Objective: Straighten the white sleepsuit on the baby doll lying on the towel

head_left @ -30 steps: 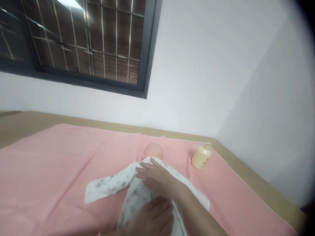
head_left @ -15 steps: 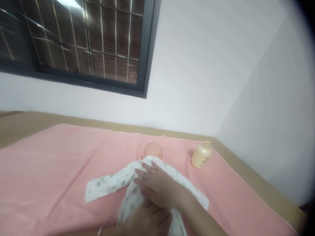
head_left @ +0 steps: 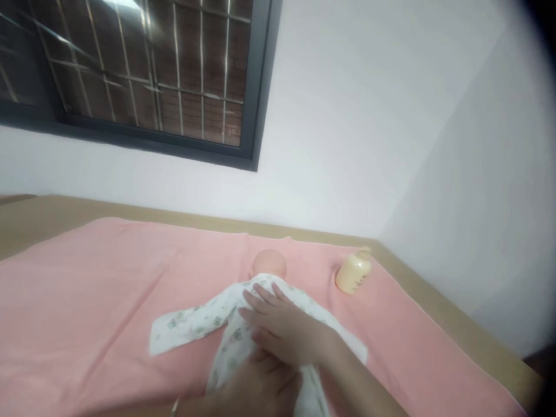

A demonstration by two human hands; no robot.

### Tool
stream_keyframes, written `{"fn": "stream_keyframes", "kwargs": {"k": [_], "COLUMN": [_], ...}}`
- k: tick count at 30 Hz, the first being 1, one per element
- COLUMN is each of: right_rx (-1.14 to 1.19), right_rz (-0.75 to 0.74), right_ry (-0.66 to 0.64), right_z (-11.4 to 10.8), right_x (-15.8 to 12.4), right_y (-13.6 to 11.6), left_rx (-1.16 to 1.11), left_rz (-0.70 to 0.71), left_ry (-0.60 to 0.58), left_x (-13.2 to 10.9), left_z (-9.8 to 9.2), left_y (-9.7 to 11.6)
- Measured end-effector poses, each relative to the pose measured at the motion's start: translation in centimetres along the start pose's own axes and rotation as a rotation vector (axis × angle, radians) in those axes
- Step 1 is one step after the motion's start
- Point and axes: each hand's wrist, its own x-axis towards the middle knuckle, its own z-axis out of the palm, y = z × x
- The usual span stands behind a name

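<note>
A baby doll (head_left: 269, 264) lies on a pink cloth (head_left: 87, 278), its bare head toward the wall. It wears a white printed garment (head_left: 195, 327) with one sleeve spread out to the left. My right hand (head_left: 282, 327) lies flat on the doll's chest, fingers stretched out over the garment. My left hand (head_left: 256, 388) rests lower on the doll's body at the bottom edge of the view, fingers flat and partly under my right hand.
A pale yellow pump bottle (head_left: 353, 273) lies on the cloth right of the doll. The cloth covers a tan surface (head_left: 456, 327) set into the corner of two white walls. A dark barred window (head_left: 143, 75) is at upper left.
My left hand has slid slightly left and up toward the right hand on the garment. My right hand has stayed on the doll's chest, shifting a little.
</note>
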Motion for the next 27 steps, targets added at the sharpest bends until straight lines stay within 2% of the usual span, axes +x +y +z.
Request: {"fn": "stream_keyframes", "kwargs": {"k": [4, 7, 9, 12, 16, 19, 21, 24, 27], "right_rx": [-0.011, 0.041, 0.056, 0.03, 0.017, -0.024, -0.028, -0.002, -0.003], "right_rz": [0.041, 0.134, 0.149, 0.062, -0.036, 0.052, 0.134, 0.175, 0.089], "right_ry": [0.059, 0.058, 0.035, -0.001, -0.008, 0.044, 0.045, 0.011, -0.02], "right_z": [0.3, 0.3, 0.1, -0.2, 0.0, 0.4, 0.5, -0.1, -0.8], "right_x": [1.7, 0.9, -0.1, -1.0, 0.5, 1.7, 1.6, -0.2, -2.0], "right_y": [2.3, 3.6, 3.3, 1.3, -0.3, 0.8, 1.8, 1.9, 0.1], "left_rx": [-0.011, 0.0, 0.004, 0.005, -0.03, -0.06, -0.053, -0.03, -0.009], "left_rz": [0.046, 0.072, 0.055, 0.032, -0.029, -0.043, -0.006, 0.051, 0.04], "left_ry": [-0.01, -0.012, 0.006, 0.028, 0.004, -0.021, 0.0, 0.037, 0.045], "left_x": [0.2, 0.4, 0.4, 0.2, 0.5, 1.1, 1.4, 1.1, 0.4], "left_z": [-1.2, -1.4, -1.0, -0.2, -1.1, -2.8, -3.3, -2.5, -0.7], "left_y": [-0.2, -0.3, -0.3, -0.2, 0.3, 0.5, 0.3, -0.1, -0.1]}}
